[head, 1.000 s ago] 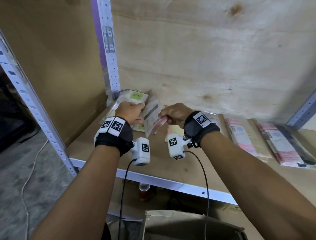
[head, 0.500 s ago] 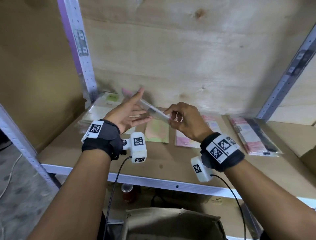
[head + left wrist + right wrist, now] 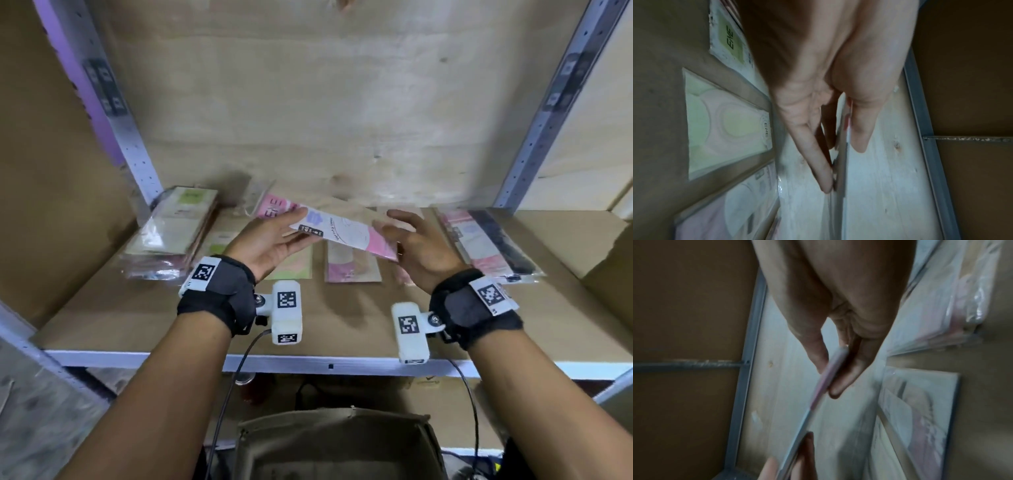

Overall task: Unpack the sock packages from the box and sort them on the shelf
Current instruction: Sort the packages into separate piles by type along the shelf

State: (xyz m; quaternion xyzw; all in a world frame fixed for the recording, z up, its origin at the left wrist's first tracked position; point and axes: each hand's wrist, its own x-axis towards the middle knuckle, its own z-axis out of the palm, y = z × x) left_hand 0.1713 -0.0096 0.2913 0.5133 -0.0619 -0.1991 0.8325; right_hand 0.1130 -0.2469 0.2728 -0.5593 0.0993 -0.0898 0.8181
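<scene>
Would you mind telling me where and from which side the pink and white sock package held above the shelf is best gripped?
Grip the pink and white sock package at its short ends, coming in from the left and right, thumb on one flat face and fingers on the other. It is thin, flat and long, so end pinches seem steadiest; that is how the left hand and right hand hold it.

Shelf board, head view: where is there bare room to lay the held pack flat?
Bare board runs along the shelf's front edge, in front of every pack, and at the far right beyond the black-edged stack. The back row is crowded: green-label stack, green pack and pink pack lie close together under the held pack.
</scene>
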